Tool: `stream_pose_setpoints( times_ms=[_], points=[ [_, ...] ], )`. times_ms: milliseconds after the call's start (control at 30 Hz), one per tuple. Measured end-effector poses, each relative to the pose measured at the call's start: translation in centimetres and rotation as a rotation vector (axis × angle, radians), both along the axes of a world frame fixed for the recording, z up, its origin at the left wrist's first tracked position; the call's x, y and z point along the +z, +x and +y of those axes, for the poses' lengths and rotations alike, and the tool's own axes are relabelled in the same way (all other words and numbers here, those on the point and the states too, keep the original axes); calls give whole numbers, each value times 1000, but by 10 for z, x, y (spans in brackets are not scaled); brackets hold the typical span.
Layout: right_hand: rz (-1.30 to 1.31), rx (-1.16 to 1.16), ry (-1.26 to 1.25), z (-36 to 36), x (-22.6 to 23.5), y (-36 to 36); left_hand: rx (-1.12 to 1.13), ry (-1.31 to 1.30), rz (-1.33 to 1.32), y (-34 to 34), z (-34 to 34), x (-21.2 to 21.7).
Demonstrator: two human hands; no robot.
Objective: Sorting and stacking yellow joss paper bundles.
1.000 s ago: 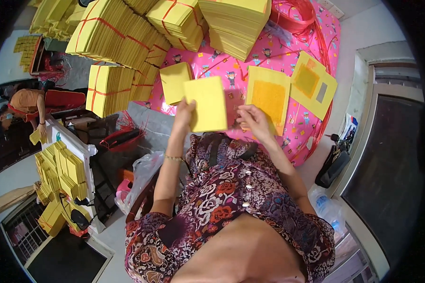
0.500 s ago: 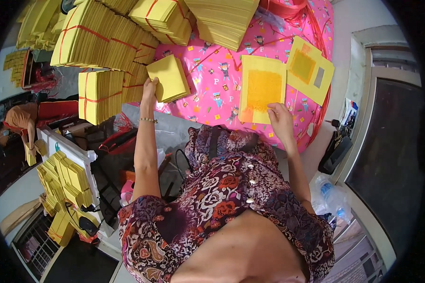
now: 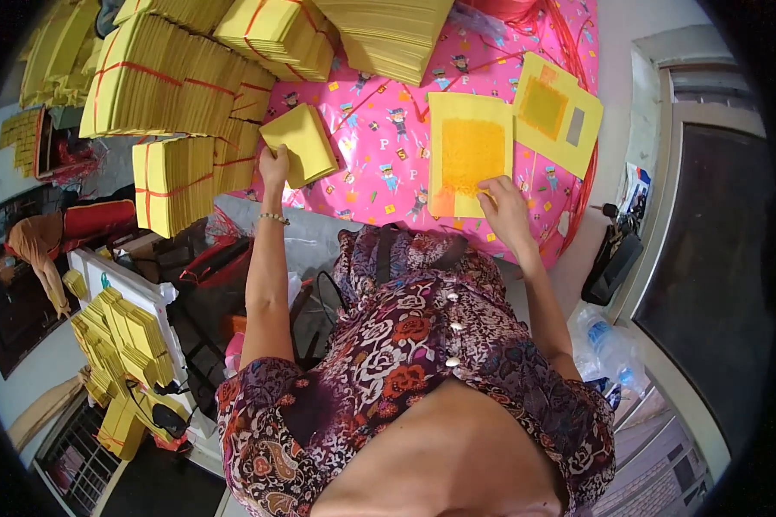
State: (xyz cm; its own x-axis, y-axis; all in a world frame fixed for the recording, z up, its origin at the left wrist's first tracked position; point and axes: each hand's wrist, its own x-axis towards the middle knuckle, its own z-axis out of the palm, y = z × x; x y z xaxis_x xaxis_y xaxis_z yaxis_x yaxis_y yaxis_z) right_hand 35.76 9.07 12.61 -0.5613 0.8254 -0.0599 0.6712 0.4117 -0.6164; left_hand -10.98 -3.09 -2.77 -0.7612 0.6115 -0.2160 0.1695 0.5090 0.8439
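Both hands work on a pink patterned cloth [image 3: 388, 159] spread over the work surface. At the cloth's left edge, the left hand [image 3: 273, 164] closes its fingers on the near corner of a small thick stack of plain yellow paper sheets [image 3: 300, 145]; the stack lies tilted on the cloth. Toward the right side of the cloth, the right hand [image 3: 502, 209] rests with fingers spread loosely on the lower right corner of a yellow paper sheet with an orange square patch [image 3: 468, 155], which lies flat. Just beyond that sheet, still on the cloth, lies another yellow sheet with a darker square and a small grey patch [image 3: 559, 114]. Large bundles of yellow paper tied with red string [image 3: 177, 86] stand piled along the cloth's left and far edges.
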Motion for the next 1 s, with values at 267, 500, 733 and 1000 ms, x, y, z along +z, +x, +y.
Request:
stream_pose_setpoints(
  times_ms=[267, 500, 733, 1000],
  points=[
    [-12, 249, 23, -1, 7, 6, 106, -292, 491, 25, 7, 20],
    [-63, 313, 131, 2, -12, 8, 40, -89, 851, 69, 18, 70],
    [11, 404, 21, 17, -5, 13, -565, 167, -125, 180, 24, 101],
    [119, 366, -113, 25, -12, 20, -912, 121, -303, 262, 26, 128]
  ],
)
